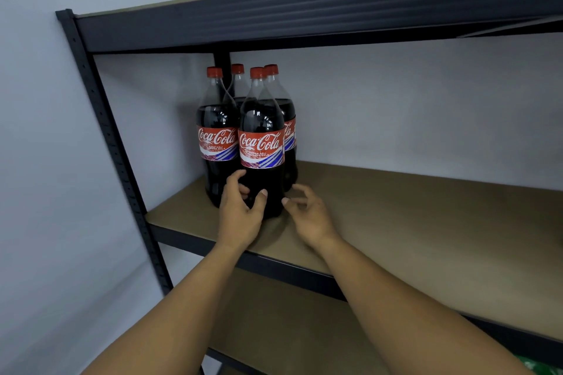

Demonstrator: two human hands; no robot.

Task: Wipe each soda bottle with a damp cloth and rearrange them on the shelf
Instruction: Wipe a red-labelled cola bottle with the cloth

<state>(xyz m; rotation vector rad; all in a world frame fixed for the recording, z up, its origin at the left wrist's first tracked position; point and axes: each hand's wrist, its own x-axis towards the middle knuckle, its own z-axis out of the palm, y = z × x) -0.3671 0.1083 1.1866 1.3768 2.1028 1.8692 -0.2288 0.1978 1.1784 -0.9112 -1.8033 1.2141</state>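
Shelving: dark, matt metal frame, with a perforated upright post (pixel 103 131) at left and a ribbed upper beam (pixel 304 15) across the top. Middle shelf board (pixel 426 222): flat, matt brown panel, fibreboard-like. Lower shelf board (pixel 274 329) of the same material beneath. Pale, smooth wall (pixel 426 100) behind.

Four soda bottles upright on the middle shelf board, clustered tight at its left end, two in front and two behind. All clear plastic, round-bodied, tapered at the shoulder, filled with dark liquid; red screw caps; glossy red wrap labels with white script and a blue-striped band. Front bottle (pixel 262 119) nearest the shelf edge. Front-left bottle (pixel 217 119) just beside it. Rear-left bottle (pixel 238 82) and rear-right bottle (pixel 289 113) largely hidden, mainly necks and caps showing.

Left grip (pixel 240 213): grasping the front bottle low on its body, below the label. Thumb pressed on the front face, fingers curled round the left side, toward the front-left bottle.

Right grip (pixel 307 210): released, fingers loosely curled, holding nothing. Thumb tip right at the front bottle's lower right side, contact not determinable owing to blur.

Small green patch (pixel 536 364) at the lower right corner, unidentifiable.
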